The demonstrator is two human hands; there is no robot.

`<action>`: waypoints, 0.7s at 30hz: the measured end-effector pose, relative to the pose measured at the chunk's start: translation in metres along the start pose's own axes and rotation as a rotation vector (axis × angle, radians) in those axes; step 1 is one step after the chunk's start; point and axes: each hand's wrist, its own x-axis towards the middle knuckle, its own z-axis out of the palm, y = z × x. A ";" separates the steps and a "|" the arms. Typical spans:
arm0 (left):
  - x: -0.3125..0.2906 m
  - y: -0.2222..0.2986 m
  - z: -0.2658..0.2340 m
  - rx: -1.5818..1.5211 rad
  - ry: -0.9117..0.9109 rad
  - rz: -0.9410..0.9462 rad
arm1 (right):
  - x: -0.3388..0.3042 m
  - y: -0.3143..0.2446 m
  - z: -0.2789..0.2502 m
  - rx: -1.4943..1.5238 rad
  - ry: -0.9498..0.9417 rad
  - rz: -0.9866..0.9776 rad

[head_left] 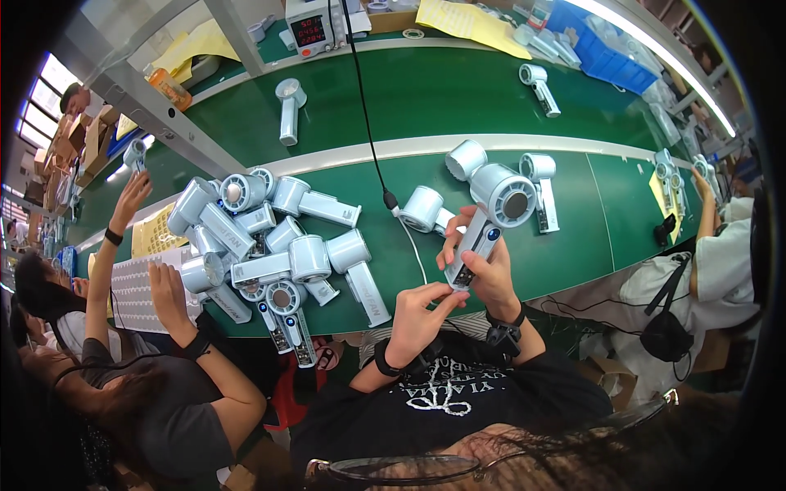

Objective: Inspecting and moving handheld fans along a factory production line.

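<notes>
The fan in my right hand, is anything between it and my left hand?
Nothing visible blocks the way: your left hand is up against the bottom end of that fan. The white cable runs down to that hand, where its end is hidden.

Pale blue-grey handheld fan (496,206), round head uppermost, handle slanting down-left, held in the right hand (490,277)

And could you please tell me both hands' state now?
Left hand: at the base of a handheld fan; whether it grips cannot be told.
Right hand: closed, holding that fan.
</notes>
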 end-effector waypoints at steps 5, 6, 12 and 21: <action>-0.003 -0.001 0.002 0.094 0.070 0.103 | -0.001 -0.005 0.003 -0.002 -0.021 0.032; -0.003 -0.001 0.002 0.139 0.090 0.137 | -0.002 -0.007 0.004 -0.002 -0.023 0.032; -0.003 0.002 -0.003 0.287 0.046 0.206 | 0.000 -0.022 0.011 -0.019 0.031 0.123; -0.006 0.002 -0.023 0.117 0.133 0.205 | 0.098 -0.090 -0.016 -0.493 -0.010 -0.135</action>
